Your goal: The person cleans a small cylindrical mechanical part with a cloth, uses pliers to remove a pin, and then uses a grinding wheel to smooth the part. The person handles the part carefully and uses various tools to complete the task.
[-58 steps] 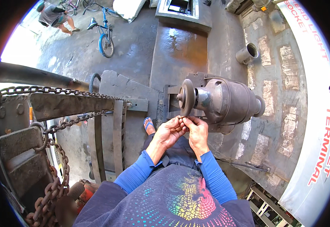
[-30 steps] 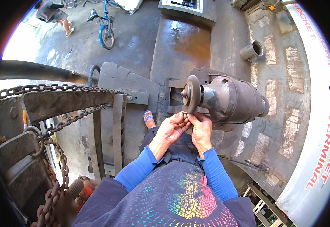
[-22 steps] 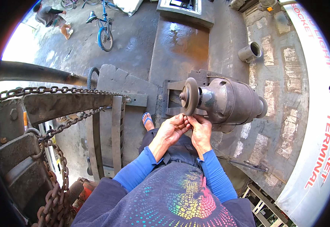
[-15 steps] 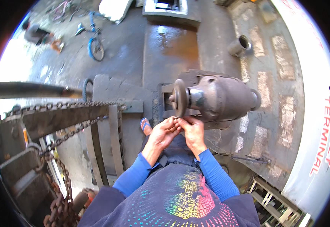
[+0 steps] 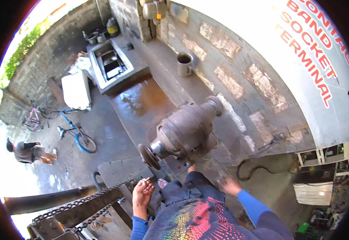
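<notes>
My left hand (image 5: 142, 195) is raised at the lower middle, palm up. Its thumb and fingertips pinch a small, short piece (image 5: 146, 179), too small to name. Just beyond that hand is the round wheel (image 5: 148, 157) of a grey bench grinder (image 5: 182, 130). My right hand (image 5: 229, 186) is out to the right of my body, smeared by motion, so its fingers cannot be made out. It is apart from the grinder, above the floor. The grinder's second wheel end (image 5: 214, 106) points toward the wall.
A chain (image 5: 74, 208) and steel beams stand at the lower left. A metal cylinder (image 5: 185, 64) sits by the wall. Farther off are a trough of brownish water (image 5: 142, 100), a sink (image 5: 110, 64), a blue bicycle (image 5: 76, 134) and a person (image 5: 26, 152). A dark hose (image 5: 258, 168) lies right.
My hands, together at the grinder wheel before, have parted. The left keeps the small piece; the right has swung out to the right. The view has turned right, and the grinder appears lower and left.
</notes>
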Demonstrator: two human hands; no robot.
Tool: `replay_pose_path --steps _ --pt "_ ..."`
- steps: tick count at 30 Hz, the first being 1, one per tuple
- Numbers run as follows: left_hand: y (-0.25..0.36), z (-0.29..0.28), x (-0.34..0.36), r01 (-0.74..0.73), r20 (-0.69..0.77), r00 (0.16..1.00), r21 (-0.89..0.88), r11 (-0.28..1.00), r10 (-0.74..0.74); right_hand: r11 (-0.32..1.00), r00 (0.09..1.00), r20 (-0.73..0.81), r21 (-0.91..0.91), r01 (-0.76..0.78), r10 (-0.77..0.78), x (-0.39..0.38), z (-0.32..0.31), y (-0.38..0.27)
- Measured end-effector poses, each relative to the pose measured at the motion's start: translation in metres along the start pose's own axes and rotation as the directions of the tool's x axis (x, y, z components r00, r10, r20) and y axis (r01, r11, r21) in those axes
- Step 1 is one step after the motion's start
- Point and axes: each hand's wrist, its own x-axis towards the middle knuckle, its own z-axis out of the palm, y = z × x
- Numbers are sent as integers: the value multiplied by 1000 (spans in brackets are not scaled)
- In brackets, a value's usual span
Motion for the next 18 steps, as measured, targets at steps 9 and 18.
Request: replay_pose_path --steps 9,18 --pt "20 -13 6 10 -4 1000 132 991 -10 941 961 226 -329 -79 160 33 47 20" --pt "-22 -29 15 115 -77 990 -4 993 -115 954 997 16 -292 73 -71 109 -17 -86"
